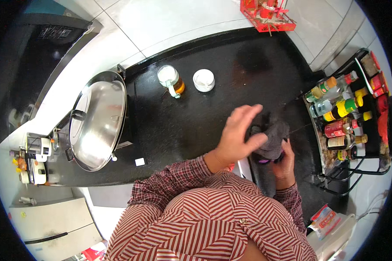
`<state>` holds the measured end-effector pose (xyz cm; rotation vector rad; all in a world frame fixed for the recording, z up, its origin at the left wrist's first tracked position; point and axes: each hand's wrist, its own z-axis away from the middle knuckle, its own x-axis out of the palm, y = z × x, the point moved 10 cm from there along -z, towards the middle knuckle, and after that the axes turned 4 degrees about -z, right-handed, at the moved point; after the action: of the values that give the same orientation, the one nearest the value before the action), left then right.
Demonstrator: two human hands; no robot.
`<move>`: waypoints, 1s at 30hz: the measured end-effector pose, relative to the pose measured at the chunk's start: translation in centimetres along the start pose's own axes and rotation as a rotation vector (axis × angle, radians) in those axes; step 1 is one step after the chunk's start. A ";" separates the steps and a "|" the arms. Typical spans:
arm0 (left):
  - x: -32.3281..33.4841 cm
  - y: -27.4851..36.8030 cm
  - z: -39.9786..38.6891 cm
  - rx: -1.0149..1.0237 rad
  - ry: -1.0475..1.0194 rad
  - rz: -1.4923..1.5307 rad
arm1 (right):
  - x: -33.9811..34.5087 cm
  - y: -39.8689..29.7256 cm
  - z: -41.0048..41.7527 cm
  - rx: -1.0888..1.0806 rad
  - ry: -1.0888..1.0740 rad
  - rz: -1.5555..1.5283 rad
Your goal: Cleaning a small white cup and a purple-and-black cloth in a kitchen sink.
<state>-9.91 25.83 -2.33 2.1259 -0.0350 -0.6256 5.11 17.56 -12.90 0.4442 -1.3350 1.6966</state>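
Observation:
A dark grey cloth [271,138], bunched up, lies at the counter's right part with a bit of purple under its lower edge. My right hand [285,160] grips the cloth's near right side between thumb and fingers. My left hand [240,135] is raised beside the cloth on its left, fingers extended and thumb apart, with nothing in it; its thumb tip overlaps the cloth in view, and whether it touches cannot be told. Farther off on the black countertop [196,120] stand a glass jug [170,80] with amber liquid and a small white bowl [204,80].
At the left, a large lidded steel wok [98,124] sits on the stove. A rack [320,143] of sauce bottles borders the right side. A red incense holder [276,27] is at the back wall. A plastic packet [326,222] lies at lower right.

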 end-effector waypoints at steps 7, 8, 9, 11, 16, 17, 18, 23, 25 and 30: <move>-5.6 -21.1 4.7 -0.636 0.197 -0.345 | -4.7 -2.6 -1.5 -0.137 0.085 0.494; -6.2 -22.9 4.7 -0.662 0.184 -0.356 | -4.6 -2.2 -1.8 -0.135 0.094 0.486; -6.4 -24.6 4.5 -0.660 0.175 -0.359 | -4.1 -1.9 -2.4 -0.142 0.098 0.554; -7.6 -26.1 3.1 -0.544 0.247 -0.455 | -3.9 -1.3 -4.2 -0.154 0.107 0.615; -6.0 -27.7 -0.9 -0.433 0.225 -0.380 | -1.7 -1.9 -10.0 -0.352 0.074 0.918; -5.8 -27.8 -1.3 -0.425 0.206 -0.376 | -1.4 -1.7 -11.6 -0.356 0.093 0.910; -5.8 -27.9 -1.5 -0.414 0.222 -0.306 | -0.2 -1.3 -13.4 -0.396 0.042 0.942; -4.5 -29.9 -1.7 -0.441 0.261 -0.046 | 2.5 3.4 -24.9 -0.385 -0.098 0.931; -4.5 -30.4 -1.9 -0.431 0.269 -0.075 | 4.8 4.6 -28.1 -0.581 -0.087 1.209; -5.9 -31.7 -1.6 -0.388 0.294 -0.215 | 9.4 10.3 -31.1 -0.441 -0.320 1.320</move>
<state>-20.74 47.63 -23.59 1.8319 0.4474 -0.3968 -0.75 49.58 -22.93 -0.6178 -2.4554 2.2336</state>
